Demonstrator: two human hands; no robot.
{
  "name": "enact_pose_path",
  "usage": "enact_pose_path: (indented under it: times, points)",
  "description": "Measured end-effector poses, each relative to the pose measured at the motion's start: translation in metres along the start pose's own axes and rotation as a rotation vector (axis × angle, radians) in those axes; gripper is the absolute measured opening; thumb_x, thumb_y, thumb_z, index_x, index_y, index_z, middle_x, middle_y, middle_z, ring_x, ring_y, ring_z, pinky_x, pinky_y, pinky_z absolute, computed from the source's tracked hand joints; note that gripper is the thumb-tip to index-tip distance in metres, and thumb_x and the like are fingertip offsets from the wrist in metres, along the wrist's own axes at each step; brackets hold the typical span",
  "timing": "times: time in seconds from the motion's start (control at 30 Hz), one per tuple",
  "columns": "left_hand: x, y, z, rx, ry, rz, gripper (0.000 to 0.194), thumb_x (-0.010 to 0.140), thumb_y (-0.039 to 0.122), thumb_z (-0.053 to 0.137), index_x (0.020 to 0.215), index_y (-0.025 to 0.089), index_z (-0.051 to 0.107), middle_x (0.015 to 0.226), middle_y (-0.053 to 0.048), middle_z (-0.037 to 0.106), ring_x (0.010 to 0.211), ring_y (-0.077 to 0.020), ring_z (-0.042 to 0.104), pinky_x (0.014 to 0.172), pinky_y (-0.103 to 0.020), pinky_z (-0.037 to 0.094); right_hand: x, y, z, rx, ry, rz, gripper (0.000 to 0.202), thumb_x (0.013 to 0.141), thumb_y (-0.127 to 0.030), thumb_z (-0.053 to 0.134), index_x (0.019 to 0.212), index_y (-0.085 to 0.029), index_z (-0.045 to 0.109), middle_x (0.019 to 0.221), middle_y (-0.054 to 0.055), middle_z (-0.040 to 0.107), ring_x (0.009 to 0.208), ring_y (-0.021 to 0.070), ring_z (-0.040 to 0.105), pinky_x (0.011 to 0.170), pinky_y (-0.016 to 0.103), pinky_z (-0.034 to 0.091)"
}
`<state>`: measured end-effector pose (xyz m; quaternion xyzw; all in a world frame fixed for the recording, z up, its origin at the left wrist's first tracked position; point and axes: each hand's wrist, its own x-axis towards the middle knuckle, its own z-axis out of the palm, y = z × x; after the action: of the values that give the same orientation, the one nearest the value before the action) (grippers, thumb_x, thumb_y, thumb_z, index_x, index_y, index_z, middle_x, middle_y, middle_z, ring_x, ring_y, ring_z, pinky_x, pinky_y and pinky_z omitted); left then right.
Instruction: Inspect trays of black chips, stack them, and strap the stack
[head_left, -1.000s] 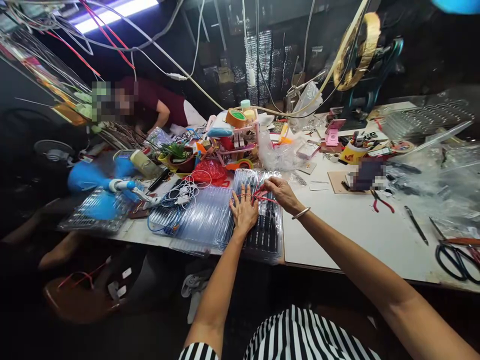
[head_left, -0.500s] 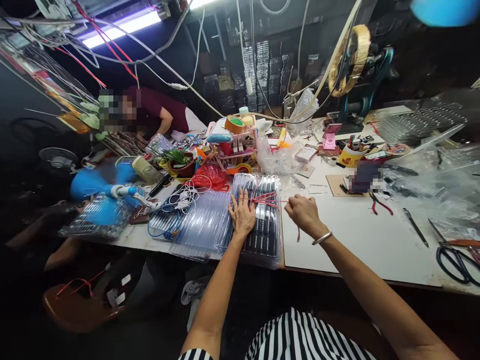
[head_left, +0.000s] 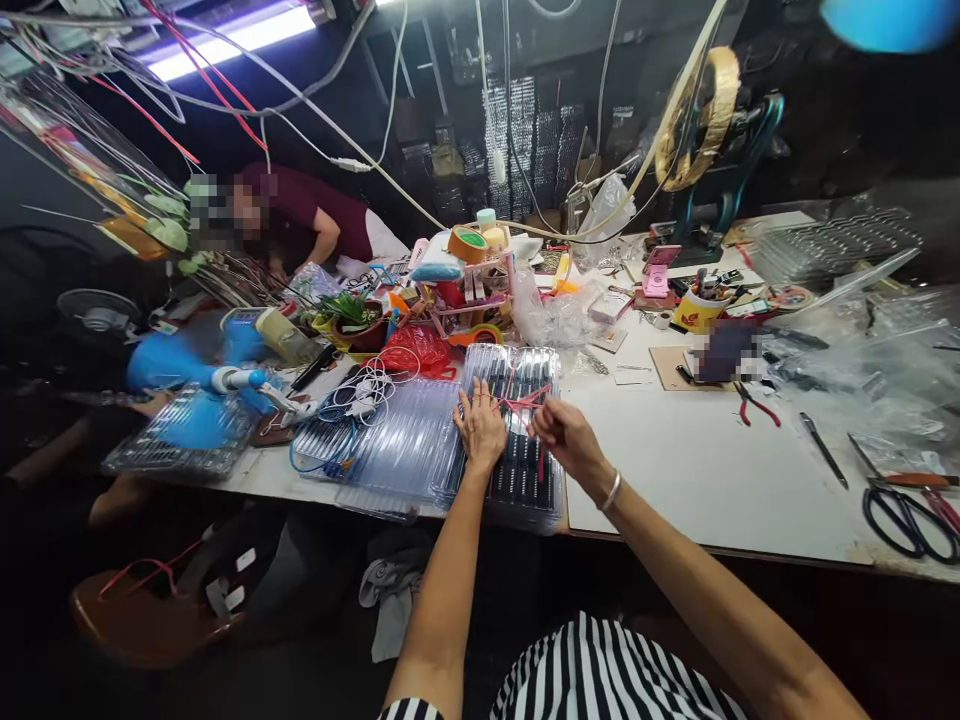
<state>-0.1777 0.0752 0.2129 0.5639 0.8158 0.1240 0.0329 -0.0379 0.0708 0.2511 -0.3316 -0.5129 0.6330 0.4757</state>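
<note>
A stack of clear plastic trays (head_left: 525,465) with dark rows of small parts lies at the front edge of the table. Pink string (head_left: 531,398) crosses its top. My left hand (head_left: 480,425) lies on the left part of the stack with fingers stretched out, beside the string. Over the stack's right side, my right hand (head_left: 562,432) is closed in a pinch on the pink string, and a loose end hangs below its fingers. A silver bangle (head_left: 613,491) circles my right wrist. Clear plastic trays (head_left: 401,440) lie left of the stack.
Blue fan blades (head_left: 191,390) spin at the left. White cable (head_left: 367,395) lies coiled on the trays. A red plastic bag (head_left: 416,350) and a potted plant (head_left: 356,318) stand behind. Pliers (head_left: 754,404) and scissors (head_left: 907,520) lie right. A person (head_left: 315,220) leans over the far side.
My right hand has moved left, from beyond the stack's right edge to above it, and the string has slackened. My left hand stays on the stack. The view has shifted slightly.
</note>
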Motion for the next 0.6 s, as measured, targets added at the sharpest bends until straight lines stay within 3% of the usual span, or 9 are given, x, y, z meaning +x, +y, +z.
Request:
enact_pose_path:
  times: [0.13, 0.23, 0.3, 0.37, 0.43, 0.53, 0.57, 0.6]
  points:
    - [0.006, -0.004, -0.001, -0.028, -0.012, -0.105, 0.049, 0.096, 0.026, 0.020, 0.134, 0.013, 0.046, 0.146, -0.010, 0.035, 0.137, -0.0272, 0.026, 0.110, -0.046, 0.024, -0.038, 0.002, 0.015, -0.041, -0.022, 0.026, 0.046, 0.091, -0.054, 0.035, 0.057, -0.025, 0.026, 0.051, -0.005, 0.027, 0.044, 0.0127, 0.031, 0.054, 0.034, 0.043]
    - [0.010, -0.005, -0.005, -0.050, -0.029, -0.103, 0.046, 0.094, 0.024, 0.028, 0.134, 0.013, 0.047, 0.145, -0.010, 0.037, 0.136, -0.0267, 0.029, 0.110, -0.045, 0.026, -0.036, -0.012, 0.006, -0.139, -0.002, -0.019, 0.044, 0.091, -0.053, 0.038, 0.059, -0.023, 0.037, 0.057, -0.001, 0.042, 0.055, 0.0155, 0.046, 0.062, 0.035, 0.046]
    - [0.010, -0.005, -0.009, -0.066, -0.044, -0.080, 0.046, 0.091, 0.021, 0.034, 0.135, 0.013, 0.045, 0.145, -0.011, 0.037, 0.136, -0.0271, 0.029, 0.110, -0.046, 0.027, -0.023, -0.024, -0.012, -0.240, 0.060, -0.085, 0.037, 0.090, -0.051, 0.043, 0.070, -0.021, 0.052, 0.077, 0.004, 0.055, 0.080, 0.0198, 0.055, 0.079, 0.038, 0.046]
    - [0.003, -0.004, -0.015, -0.085, -0.062, -0.048, 0.046, 0.088, 0.016, 0.037, 0.133, 0.014, 0.047, 0.145, -0.011, 0.038, 0.136, -0.0282, 0.028, 0.110, -0.048, 0.025, -0.011, -0.033, -0.034, -0.351, 0.170, -0.156, 0.028, 0.088, -0.047, 0.048, 0.097, -0.023, 0.059, 0.108, 0.007, 0.054, 0.112, 0.0233, 0.046, 0.097, 0.042, 0.037]
    - [-0.016, -0.004, -0.024, -0.103, -0.075, -0.012, 0.048, 0.085, 0.009, 0.037, 0.130, 0.015, 0.050, 0.144, -0.010, 0.039, 0.137, -0.0277, 0.026, 0.112, -0.051, 0.020, -0.005, -0.035, -0.053, -0.448, 0.261, -0.199, 0.035, 0.088, -0.041, 0.050, 0.119, -0.026, 0.052, 0.127, 0.009, 0.044, 0.124, 0.0248, 0.035, 0.103, 0.046, 0.030]
    - [-0.065, -0.005, -0.046, -0.135, -0.106, 0.033, 0.053, 0.080, 0.000, 0.034, 0.125, 0.017, 0.056, 0.144, -0.009, 0.039, 0.139, -0.0252, 0.021, 0.114, -0.051, 0.009, -0.011, -0.023, -0.063, -0.540, 0.220, -0.199, 0.039, 0.086, -0.027, 0.048, 0.125, -0.023, 0.049, 0.124, 0.012, 0.048, 0.115, 0.0256, 0.045, 0.096, 0.049, 0.037]
    - [-0.084, -0.006, -0.055, -0.169, -0.160, 0.071, 0.051, 0.081, 0.001, 0.034, 0.121, 0.020, 0.059, 0.144, -0.006, 0.040, 0.139, -0.0244, 0.022, 0.114, -0.050, 0.010, -0.016, -0.017, -0.061, -0.558, 0.161, -0.197, 0.040, 0.084, -0.021, 0.048, 0.124, -0.023, 0.050, 0.121, 0.011, 0.052, 0.111, 0.0251, 0.048, 0.093, 0.048, 0.040]
    - [-0.103, -0.006, -0.065, -0.282, -0.312, 0.181, 0.048, 0.083, 0.005, 0.034, 0.119, 0.022, 0.061, 0.143, -0.004, 0.042, 0.139, -0.0232, 0.024, 0.114, -0.048, 0.014, -0.022, -0.010, -0.057, -0.567, 0.091, -0.198, 0.042, 0.081, -0.016, 0.048, 0.122, -0.023, 0.053, 0.118, 0.010, 0.056, 0.109, 0.0242, 0.050, 0.093, 0.047, 0.041]
